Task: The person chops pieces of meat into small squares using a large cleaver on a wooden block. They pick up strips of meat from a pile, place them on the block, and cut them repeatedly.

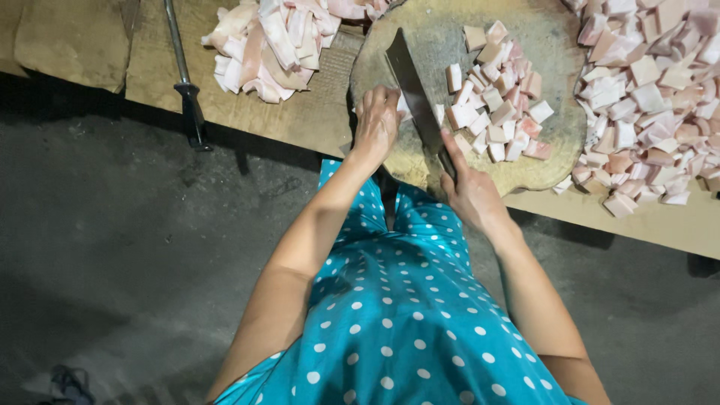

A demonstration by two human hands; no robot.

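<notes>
Honestly, looks past halfway: right hand (pixel 469 187) has its fingers wrapped round the cleaver (pixel 415 94), left hand (pixel 376 120) fingers curled down on a meat piece just left of the blade; cubes (pixel 495 105) heaped right of it; uncut strips (pixel 270 45) wait on the desk (pixel 300 112), up-left.

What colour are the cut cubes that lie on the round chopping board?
The cubes are pale pink and white, on the brownish board; the head view shows them.
</notes>
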